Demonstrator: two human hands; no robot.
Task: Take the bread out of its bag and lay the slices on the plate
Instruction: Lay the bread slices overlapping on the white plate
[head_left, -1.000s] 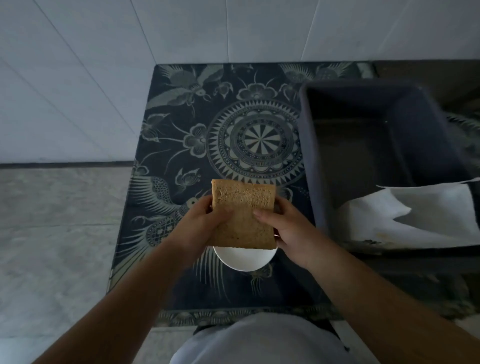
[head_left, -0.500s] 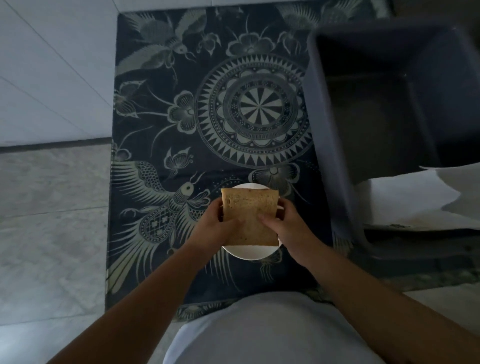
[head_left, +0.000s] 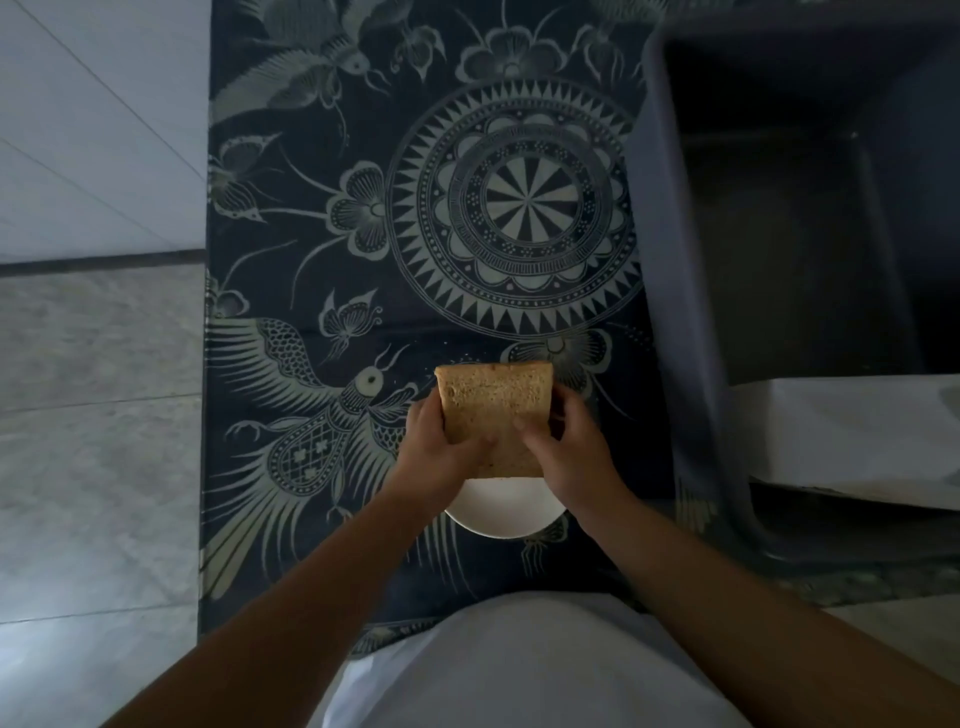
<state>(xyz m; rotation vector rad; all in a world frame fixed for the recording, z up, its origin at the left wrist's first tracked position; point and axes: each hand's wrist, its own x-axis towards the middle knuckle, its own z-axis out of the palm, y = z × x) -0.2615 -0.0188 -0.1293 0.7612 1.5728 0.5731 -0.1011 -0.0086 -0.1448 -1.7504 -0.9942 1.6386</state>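
Our left hand (head_left: 434, 452) and right hand (head_left: 563, 452) both grip the square brown bread slice (head_left: 493, 415) by its sides, over the round white plate (head_left: 506, 512) on the patterned dark tabletop (head_left: 322, 208)

Head camera looks steeply down, close over the patterned cloth (head_left: 311, 291).

Dark patterned cloth (head_left: 322, 218) covers my table, birds and mandala print. Big grey bin (head_left: 675, 270) on my right, white paper (head_left: 852, 431) draped inside it. Tiled floor (head_left: 98, 415) at left.
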